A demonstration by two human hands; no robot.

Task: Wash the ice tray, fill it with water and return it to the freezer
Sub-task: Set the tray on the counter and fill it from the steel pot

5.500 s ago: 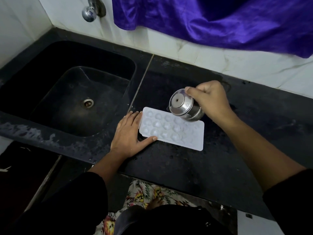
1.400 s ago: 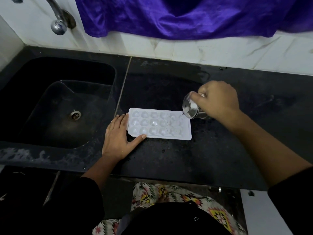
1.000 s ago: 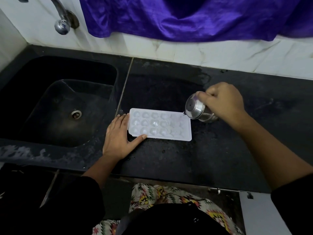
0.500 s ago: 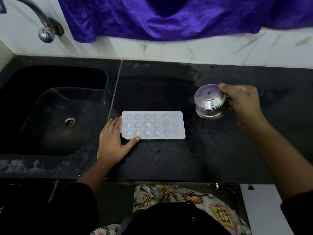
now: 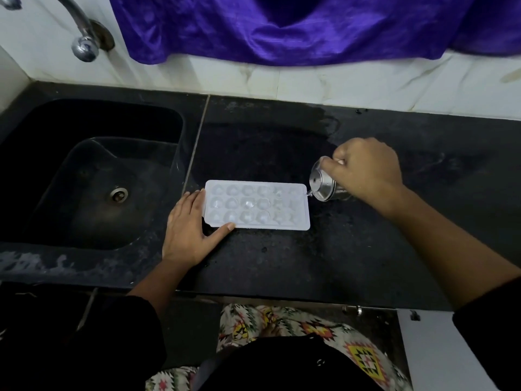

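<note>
A white ice tray (image 5: 298, 221) with several round cups lies flat on the black counter (image 5: 324, 263), just right of the sink. My left hand (image 5: 189, 230) rests flat against its left end, fingers straight, thumb along the front edge. My right hand (image 5: 366, 169) grips a small steel cup (image 5: 321, 184) tipped on its side, its lip at the tray's right end. A thin stream of water runs from the lip onto the tray's right edge.
A black sink (image 5: 93, 176) with a drain lies to the left, a steel tap (image 5: 84, 38) above it on the white wall. Purple cloth (image 5: 282, 26) hangs over the back wall. The counter's front edge runs just below my forearms.
Half a second ago the steel cup was upright, away from the tray. It is now tipped with its lip at the tray's right end. My left hand has stayed put.
</note>
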